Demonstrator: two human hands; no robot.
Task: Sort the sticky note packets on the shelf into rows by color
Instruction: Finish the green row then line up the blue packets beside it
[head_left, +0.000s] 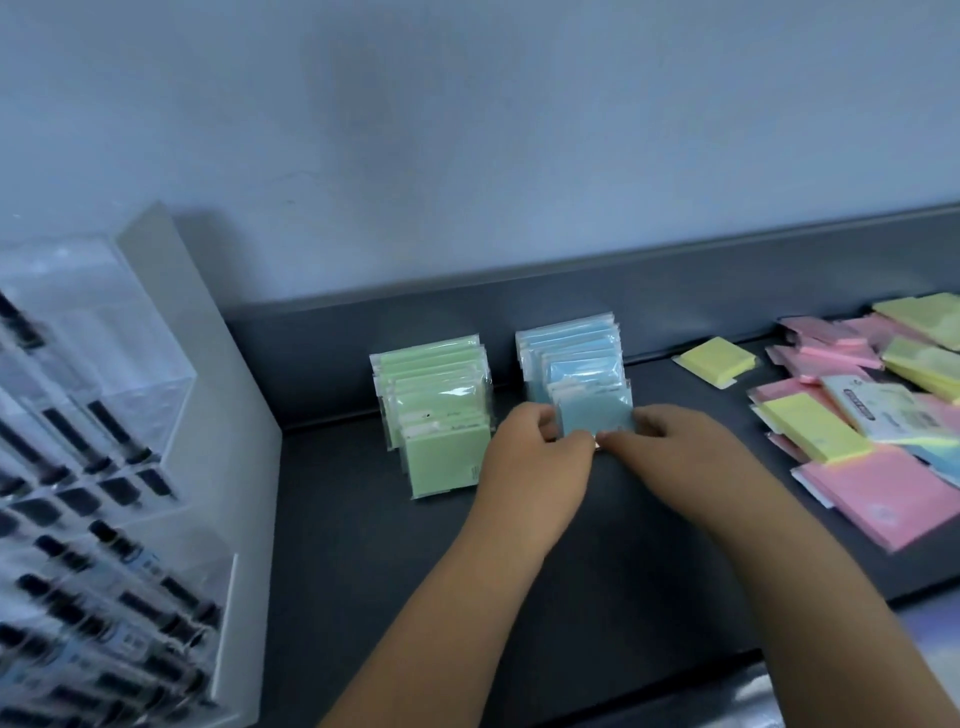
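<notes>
Blue packet (592, 415), lower corners hidden under pinching left grip (535, 457), right grip (675, 452)

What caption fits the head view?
Left hand and right hand pinch a blue packet at the blue row's front; green row alongside, mixed pile unsorted.

Clear acrylic rack (109, 332) is seen at far left, w/ stepped compartments. Small dark items (120, 491) are slotted in rows; blurred, type can't be told. White side panel (244, 467) is set beside it. Pale wall (467, 130) is seen behind.
</notes>
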